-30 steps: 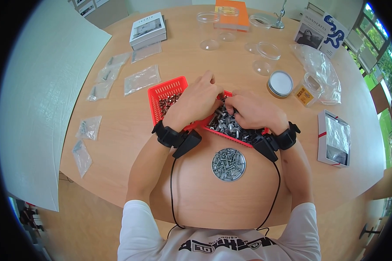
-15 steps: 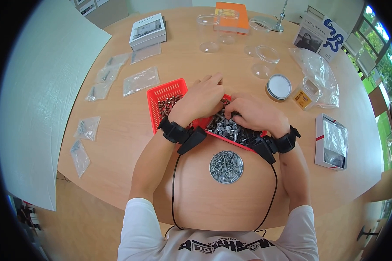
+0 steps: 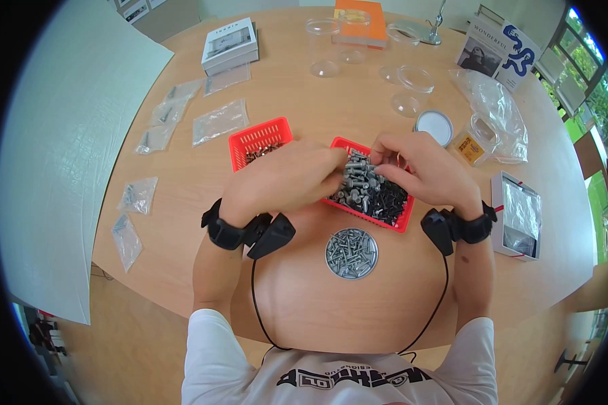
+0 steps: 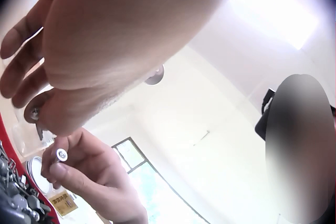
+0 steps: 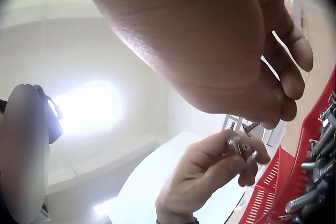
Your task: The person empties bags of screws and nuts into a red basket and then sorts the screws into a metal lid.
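Above the left edge of the right red basket, my left hand pinches a few screws between thumb and fingers. My right hand pinches one silver screw over the basket's right side. Its threaded shank shows below the fingertips in the right wrist view. Silver bolts and black screws fill this basket. The left red basket, with copper-toned screws, is partly hidden behind my left hand. Nearer my body sits a round tin of silver screws.
Small plastic bags with screws lie at the left. Clear plastic jars and books stand at the back. To the right are a round lidded tin, a yellow-labelled tub and a white box.
Both hands have risen out of the right basket and moved apart, the left one leftward and towards my body, the right one to the right. More of the bolts now shows.
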`<control>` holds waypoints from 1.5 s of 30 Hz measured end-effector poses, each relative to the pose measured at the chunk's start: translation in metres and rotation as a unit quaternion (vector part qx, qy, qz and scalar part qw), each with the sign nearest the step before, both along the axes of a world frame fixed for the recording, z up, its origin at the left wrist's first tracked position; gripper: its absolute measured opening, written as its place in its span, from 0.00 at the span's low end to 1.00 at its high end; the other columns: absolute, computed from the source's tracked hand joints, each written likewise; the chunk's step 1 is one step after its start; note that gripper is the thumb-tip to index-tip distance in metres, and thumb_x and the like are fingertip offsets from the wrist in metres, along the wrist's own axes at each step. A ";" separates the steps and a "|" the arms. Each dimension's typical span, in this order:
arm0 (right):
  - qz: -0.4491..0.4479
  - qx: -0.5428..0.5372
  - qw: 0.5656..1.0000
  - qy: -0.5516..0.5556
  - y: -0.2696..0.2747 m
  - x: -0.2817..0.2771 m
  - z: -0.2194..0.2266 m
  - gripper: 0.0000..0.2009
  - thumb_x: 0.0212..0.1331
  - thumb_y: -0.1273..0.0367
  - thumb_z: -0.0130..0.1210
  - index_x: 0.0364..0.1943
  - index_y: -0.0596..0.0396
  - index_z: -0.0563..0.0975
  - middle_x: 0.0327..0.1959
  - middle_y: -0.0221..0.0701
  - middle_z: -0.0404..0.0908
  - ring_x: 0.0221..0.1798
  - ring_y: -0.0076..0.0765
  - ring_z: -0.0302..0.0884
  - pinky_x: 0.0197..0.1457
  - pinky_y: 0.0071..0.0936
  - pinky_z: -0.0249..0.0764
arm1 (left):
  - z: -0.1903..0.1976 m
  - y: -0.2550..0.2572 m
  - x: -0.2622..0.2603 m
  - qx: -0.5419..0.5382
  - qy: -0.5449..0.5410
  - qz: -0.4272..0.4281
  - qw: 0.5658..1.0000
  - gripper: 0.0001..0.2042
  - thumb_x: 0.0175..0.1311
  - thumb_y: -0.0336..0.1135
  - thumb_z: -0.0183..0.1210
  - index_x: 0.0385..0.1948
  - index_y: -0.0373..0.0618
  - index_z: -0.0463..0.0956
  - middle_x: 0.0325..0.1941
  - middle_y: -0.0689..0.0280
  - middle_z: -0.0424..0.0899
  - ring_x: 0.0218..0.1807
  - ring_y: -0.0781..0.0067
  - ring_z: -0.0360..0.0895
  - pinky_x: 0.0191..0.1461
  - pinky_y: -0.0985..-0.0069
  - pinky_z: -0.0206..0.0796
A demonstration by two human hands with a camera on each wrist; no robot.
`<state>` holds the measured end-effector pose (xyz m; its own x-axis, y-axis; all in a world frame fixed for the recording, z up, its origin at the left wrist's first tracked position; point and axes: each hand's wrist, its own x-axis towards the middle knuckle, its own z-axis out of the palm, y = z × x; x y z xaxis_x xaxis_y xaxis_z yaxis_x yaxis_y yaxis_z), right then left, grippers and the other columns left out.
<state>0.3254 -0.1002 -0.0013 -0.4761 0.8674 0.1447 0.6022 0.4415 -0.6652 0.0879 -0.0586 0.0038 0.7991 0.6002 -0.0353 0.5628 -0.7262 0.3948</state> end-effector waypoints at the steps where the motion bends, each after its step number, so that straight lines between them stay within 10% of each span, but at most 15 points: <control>1: 0.015 -0.002 1.000 -0.011 -0.010 0.001 0.005 0.06 0.58 0.74 0.57 0.38 0.59 0.76 0.34 0.40 0.81 0.38 0.49 0.78 0.43 0.40 0.74 | 0.001 -0.008 0.000 -0.021 0.041 -0.018 0.999 0.09 0.63 0.33 0.58 0.39 0.38 0.79 0.30 0.50 0.82 0.37 0.49 0.81 0.44 0.58 0.70; 9: 0.097 0.074 0.992 -0.033 -0.048 0.001 -0.002 0.06 0.55 0.75 0.62 0.36 0.57 0.79 0.32 0.37 0.79 0.38 0.49 0.77 0.42 0.38 0.73 | -0.021 -0.047 0.003 0.034 0.082 -0.166 0.982 0.05 0.56 0.25 0.57 0.29 0.35 0.81 0.28 0.52 0.83 0.32 0.51 0.83 0.36 0.63 0.76; 39: 0.092 0.072 0.989 -0.090 -0.048 0.005 -0.019 0.06 0.53 0.76 0.62 0.35 0.57 0.79 0.33 0.36 0.76 0.38 0.49 0.74 0.40 0.39 0.72 | -0.024 -0.041 0.004 0.006 0.014 -0.168 0.986 0.04 0.52 0.25 0.58 0.25 0.34 0.79 0.24 0.49 0.80 0.28 0.49 0.81 0.30 0.63 0.74; 45: 0.087 0.070 0.988 -0.111 -0.052 0.004 -0.015 0.06 0.53 0.76 0.63 0.35 0.57 0.79 0.33 0.35 0.76 0.37 0.47 0.74 0.39 0.39 0.72 | -0.009 -0.043 0.010 -0.035 0.138 -0.146 0.979 0.08 0.54 0.26 0.59 0.35 0.42 0.84 0.42 0.58 0.84 0.44 0.58 0.83 0.44 0.64 0.77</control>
